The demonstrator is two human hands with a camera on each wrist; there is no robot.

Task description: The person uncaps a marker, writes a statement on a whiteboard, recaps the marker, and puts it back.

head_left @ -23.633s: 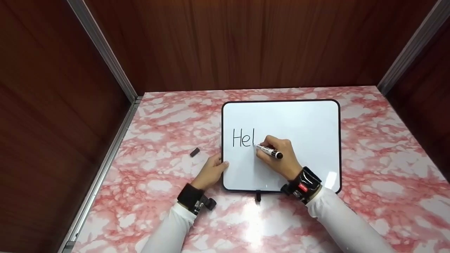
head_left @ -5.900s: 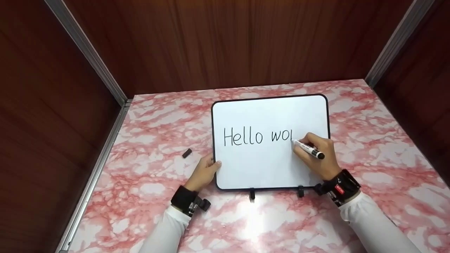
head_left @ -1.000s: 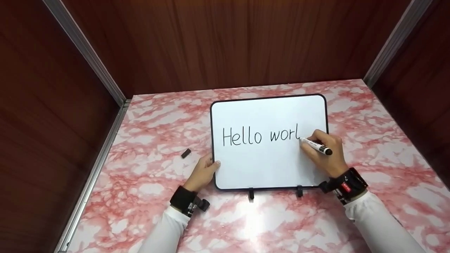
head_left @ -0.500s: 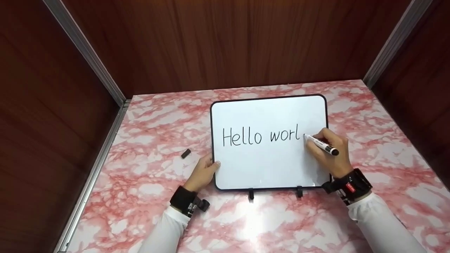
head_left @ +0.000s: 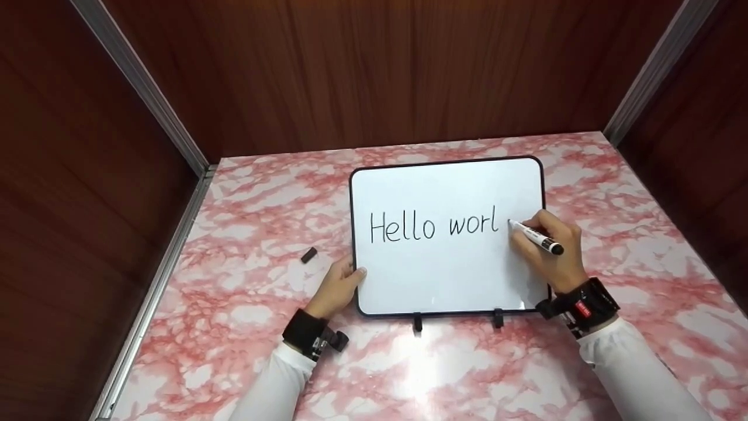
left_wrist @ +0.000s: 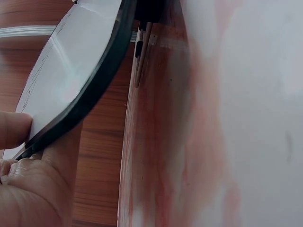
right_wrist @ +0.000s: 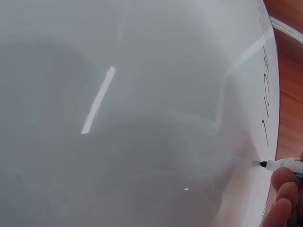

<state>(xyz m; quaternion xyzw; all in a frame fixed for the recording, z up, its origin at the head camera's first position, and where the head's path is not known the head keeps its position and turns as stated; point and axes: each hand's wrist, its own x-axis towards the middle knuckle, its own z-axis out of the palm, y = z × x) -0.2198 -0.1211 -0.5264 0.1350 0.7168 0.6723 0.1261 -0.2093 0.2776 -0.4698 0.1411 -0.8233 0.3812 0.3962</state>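
A whiteboard [head_left: 432, 275] with a black frame stands tilted on the table, "Hello worl" written across it in black. My left hand [head_left: 338, 287] grips its left edge, thumb on the white face and fingers behind; the left wrist view shows the thumb [left_wrist: 14, 130] over the rim. In my right hand [head_left: 552, 251] a whiteboard marker [head_left: 534, 237] is pinched, white with a black end. Its black tip [right_wrist: 263, 164] is at the board just right of the "l"; whether it touches I cannot tell. Left of the board lies a black marker cap [head_left: 309, 255].
Two black feet [head_left: 417, 323] stick out under the board's lower edge. The table [head_left: 251, 351] has a red and white marbled top. Dark wood panels [head_left: 374, 70] with metal corner strips enclose it at the back and both sides.
Over the longer span the writing has grown from "Hel" to "Hello worl". In the last second my right hand has moved the marker slightly right and up from the "l". My left hand stays put.
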